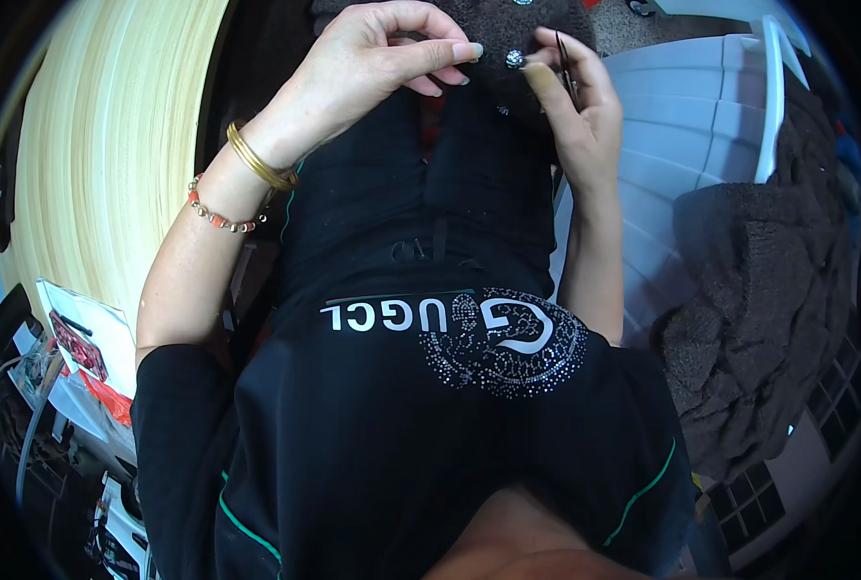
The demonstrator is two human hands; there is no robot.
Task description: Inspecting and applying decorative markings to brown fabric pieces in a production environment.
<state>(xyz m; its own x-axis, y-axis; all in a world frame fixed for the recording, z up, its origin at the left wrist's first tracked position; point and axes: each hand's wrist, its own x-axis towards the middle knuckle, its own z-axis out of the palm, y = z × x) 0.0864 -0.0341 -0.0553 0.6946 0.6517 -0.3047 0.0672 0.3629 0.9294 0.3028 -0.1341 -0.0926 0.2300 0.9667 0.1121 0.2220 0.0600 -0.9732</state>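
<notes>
A dark brown knitted garment (488,85) lies over my lap at the top of the view. On it sits a round sparkling button (515,59), and a second shiny button (522,2) shows at the upper edge. My left hand (401,46) hovers just left of the nearer button, thumb and forefinger pinched together; anything thin between them is too small to see. To the right of that button is my right hand (582,101), its thumb near the button. A slim dark pointed tool (565,66), perhaps thread snips, is tucked in its fingers.
A pale wooden tabletop (112,126) curves along the left. On the right stands a light grey plastic basket or chair (682,116), with more brown knitwear (749,290) heaped beside it. A phone (79,346) in a patterned red case lies at the lower left.
</notes>
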